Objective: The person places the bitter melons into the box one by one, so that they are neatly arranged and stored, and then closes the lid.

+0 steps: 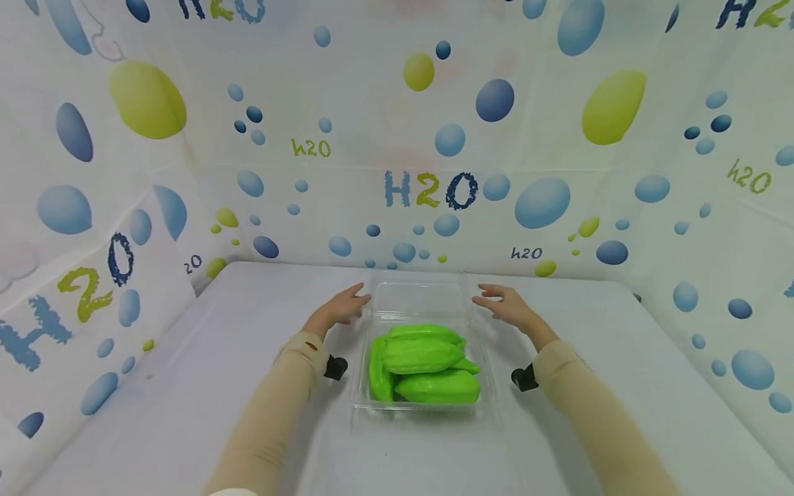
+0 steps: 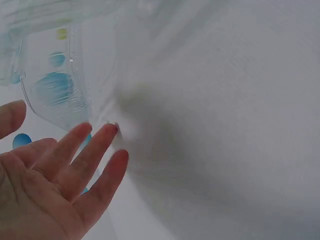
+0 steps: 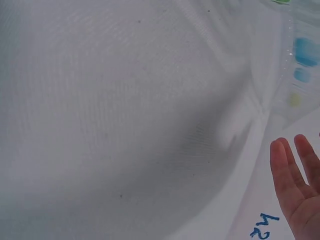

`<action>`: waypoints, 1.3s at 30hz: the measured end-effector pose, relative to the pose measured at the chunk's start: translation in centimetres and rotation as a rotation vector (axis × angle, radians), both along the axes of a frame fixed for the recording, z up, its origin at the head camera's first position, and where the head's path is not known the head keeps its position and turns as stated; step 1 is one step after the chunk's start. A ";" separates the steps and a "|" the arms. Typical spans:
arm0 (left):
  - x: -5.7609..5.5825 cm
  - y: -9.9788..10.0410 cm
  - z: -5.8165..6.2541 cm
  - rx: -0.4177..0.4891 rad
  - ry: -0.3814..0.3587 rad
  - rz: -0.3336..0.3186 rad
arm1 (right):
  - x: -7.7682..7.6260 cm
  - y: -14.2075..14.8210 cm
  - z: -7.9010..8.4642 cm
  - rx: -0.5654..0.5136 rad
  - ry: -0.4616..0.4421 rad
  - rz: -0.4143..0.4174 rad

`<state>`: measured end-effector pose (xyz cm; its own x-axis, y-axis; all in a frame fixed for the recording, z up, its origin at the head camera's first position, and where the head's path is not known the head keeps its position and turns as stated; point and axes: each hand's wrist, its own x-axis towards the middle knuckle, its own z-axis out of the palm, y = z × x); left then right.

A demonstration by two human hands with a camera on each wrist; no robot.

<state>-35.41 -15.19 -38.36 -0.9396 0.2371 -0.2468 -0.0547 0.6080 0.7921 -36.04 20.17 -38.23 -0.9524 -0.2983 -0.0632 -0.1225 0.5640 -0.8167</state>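
A clear plastic clamshell box (image 1: 424,408) sits mid-table, its transparent lid (image 1: 418,297) folded back toward the wall. Several bright green, plump, elongated fruits (image 1: 424,355) with ridged sides lie piled inside it; their exact kind cannot be told. At the left of the lid hovers my left hand (image 1: 340,310), fingers spread and holding nothing. My right hand (image 1: 507,305) mirrors it on the lid's right side, also holding nothing. In the left wrist view, the fingers (image 2: 95,145) extend near the clear plastic edge. The right wrist view shows straight fingers (image 3: 282,160) below the lid's edge.
The white-covered table (image 1: 186,386) stretches out on both sides of the box. Behind it hangs a white curtain (image 1: 372,145) printed with blue and green drops and H2O lettering. Dark wrist cameras (image 1: 336,368) are strapped below beige sleeves (image 1: 267,406).
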 end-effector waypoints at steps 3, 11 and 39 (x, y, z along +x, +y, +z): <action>-0.4 0.1 -0.2 0.064 -0.043 0.047 | -0.1 -0.2 -0.3 0.005 -0.055 -0.010; -0.8 0.3 -0.4 0.181 -0.111 0.102 | -0.2 -0.1 -0.9 -0.064 -0.177 -0.062; 2.0 -0.1 1.6 0.320 0.490 0.070 | 1.2 -0.1 0.3 -0.382 0.099 -0.140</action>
<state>-33.39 -15.33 -36.74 -0.9422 0.1617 0.2935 0.3326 0.3426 0.8787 -34.85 20.02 -37.91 -0.9813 -0.1500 0.1206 -0.1545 0.2399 -0.9584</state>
